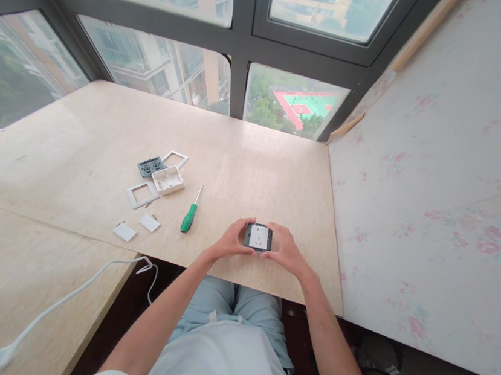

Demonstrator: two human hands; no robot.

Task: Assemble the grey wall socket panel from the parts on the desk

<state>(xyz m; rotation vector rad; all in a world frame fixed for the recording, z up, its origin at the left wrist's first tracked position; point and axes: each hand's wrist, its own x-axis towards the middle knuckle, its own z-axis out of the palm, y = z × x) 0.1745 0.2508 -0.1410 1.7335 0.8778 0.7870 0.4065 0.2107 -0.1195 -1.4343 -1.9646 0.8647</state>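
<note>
A wall socket (pixel 258 237) with a white slotted face and a dark surround is held face up near the table's front edge. My left hand (pixel 234 238) grips its left side, thumb at the near edge and fingers at the far edge. Around the right side, my right hand (pixel 284 246) is closed in the same way. Left of my hands lies a screwdriver (pixel 189 216) with a green handle, its shaft pointing toward the window. The underside of the socket is hidden.
Farther left on the table (pixel 257 164) lie a dark socket module (pixel 149 166), a white mounting box (pixel 168 181), two white frames (pixel 142 195) and two small white plates (pixel 150 222). A white cable (pixel 83 286) crosses the lower left. A flowered wall (pixel 437 192) bounds the right side, windows the back.
</note>
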